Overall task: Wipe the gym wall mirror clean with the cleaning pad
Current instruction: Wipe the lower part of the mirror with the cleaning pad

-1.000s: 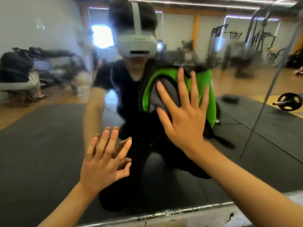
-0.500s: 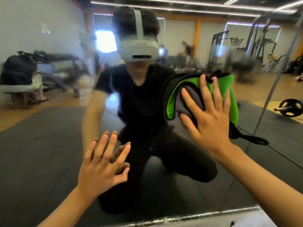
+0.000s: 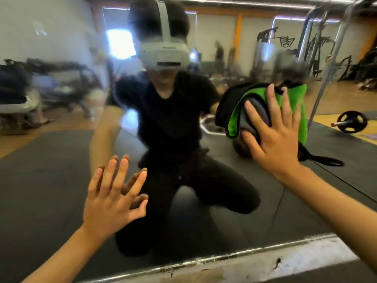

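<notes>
The wall mirror (image 3: 51, 180) fills nearly the whole view and reflects a kneeling person in black with a headset. My right hand (image 3: 273, 135) lies flat with straight, spread fingers on the cleaning pad (image 3: 299, 111), a green, grey and black cloth with a black loop hanging at its lower right, and presses it against the glass at the right. My left hand (image 3: 112, 199) rests open against the mirror at the lower left, fingers spread, holding nothing.
The mirror's metal bottom edge (image 3: 224, 257) runs across the bottom of the view above a scuffed pale strip. A vertical seam (image 3: 326, 78) splits the glass at the right. Reflected in it are gym machines, black floor mats and a weight plate (image 3: 350, 121).
My right hand has slid the pad to the right across the glass, toward the seam. My left hand stays in the same spot on the mirror.
</notes>
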The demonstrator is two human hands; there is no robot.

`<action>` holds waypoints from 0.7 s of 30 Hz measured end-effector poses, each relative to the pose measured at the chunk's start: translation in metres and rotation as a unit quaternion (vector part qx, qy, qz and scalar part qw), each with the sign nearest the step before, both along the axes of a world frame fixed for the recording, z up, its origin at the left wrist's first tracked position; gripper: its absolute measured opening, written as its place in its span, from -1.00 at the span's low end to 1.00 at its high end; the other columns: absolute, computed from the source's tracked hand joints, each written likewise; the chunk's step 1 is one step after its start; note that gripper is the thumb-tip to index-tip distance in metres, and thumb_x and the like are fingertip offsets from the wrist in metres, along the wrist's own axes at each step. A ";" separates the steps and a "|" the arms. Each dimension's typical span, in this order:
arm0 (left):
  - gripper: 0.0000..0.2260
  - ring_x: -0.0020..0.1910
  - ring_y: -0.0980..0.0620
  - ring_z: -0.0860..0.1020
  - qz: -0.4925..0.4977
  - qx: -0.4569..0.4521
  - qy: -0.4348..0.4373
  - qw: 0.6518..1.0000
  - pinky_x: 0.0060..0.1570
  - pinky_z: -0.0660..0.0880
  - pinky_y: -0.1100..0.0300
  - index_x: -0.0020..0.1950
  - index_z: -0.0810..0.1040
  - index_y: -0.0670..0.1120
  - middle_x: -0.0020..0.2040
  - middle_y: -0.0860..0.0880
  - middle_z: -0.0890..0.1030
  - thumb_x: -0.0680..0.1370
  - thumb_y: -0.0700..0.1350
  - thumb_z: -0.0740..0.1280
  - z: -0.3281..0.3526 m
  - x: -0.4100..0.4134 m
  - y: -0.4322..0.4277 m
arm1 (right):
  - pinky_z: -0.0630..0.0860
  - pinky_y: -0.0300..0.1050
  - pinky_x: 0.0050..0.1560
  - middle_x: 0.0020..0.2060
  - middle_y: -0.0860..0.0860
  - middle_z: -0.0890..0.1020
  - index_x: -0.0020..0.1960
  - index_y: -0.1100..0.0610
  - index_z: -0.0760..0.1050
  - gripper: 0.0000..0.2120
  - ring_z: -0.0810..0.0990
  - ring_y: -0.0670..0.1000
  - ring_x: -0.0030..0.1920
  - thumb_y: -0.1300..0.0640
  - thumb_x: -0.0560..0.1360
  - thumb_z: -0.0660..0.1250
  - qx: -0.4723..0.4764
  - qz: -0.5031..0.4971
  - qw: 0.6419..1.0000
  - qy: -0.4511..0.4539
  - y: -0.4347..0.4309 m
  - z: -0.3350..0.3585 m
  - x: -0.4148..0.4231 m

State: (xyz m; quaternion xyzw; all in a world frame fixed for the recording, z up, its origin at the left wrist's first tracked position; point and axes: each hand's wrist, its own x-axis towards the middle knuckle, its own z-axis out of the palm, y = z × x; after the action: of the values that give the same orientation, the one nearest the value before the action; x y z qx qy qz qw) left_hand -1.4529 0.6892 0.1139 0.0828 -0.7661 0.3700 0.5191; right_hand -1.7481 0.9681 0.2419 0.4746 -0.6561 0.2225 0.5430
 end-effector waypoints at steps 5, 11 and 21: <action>-0.32 0.68 -0.26 0.11 -0.004 0.003 0.006 1.000 0.59 0.11 -0.23 0.65 0.30 -0.01 0.70 -0.25 0.12 0.58 0.22 0.29 0.001 -0.001 0.000 | 0.04 0.46 0.54 0.68 0.10 -0.06 0.67 -0.15 0.09 -0.43 -0.08 0.27 0.66 -0.12 0.69 0.11 -0.021 -0.034 0.997 -0.066 0.002 -0.094 0.005; -0.34 0.68 -0.29 0.11 0.004 0.006 0.006 1.000 0.61 0.10 -0.24 0.63 0.35 -0.03 0.69 -0.28 0.12 0.59 0.23 0.30 0.000 -0.001 0.001 | 0.17 0.41 0.45 0.69 0.01 -0.09 0.68 -0.24 -0.08 -0.40 -0.12 0.16 0.68 -0.18 0.69 0.06 0.110 -0.041 0.993 -0.008 0.026 -0.169 -0.002; -0.35 0.69 -0.29 0.03 0.023 0.018 -0.018 0.999 0.62 0.03 -0.24 0.66 0.31 -0.01 0.71 -0.26 0.03 0.62 0.23 0.27 0.004 0.002 0.003 | -0.01 0.47 0.55 0.67 0.22 0.00 0.68 -0.10 0.07 -0.46 -0.07 0.33 0.65 -0.12 0.73 0.04 -0.042 -0.030 0.993 -0.104 0.007 -0.086 0.001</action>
State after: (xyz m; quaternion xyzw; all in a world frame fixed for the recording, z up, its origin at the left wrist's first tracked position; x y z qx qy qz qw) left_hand -1.4505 0.6924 0.1174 0.1027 -0.7797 0.3696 0.4949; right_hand -1.7467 0.9755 0.1556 0.4056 -0.7129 0.2818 0.4977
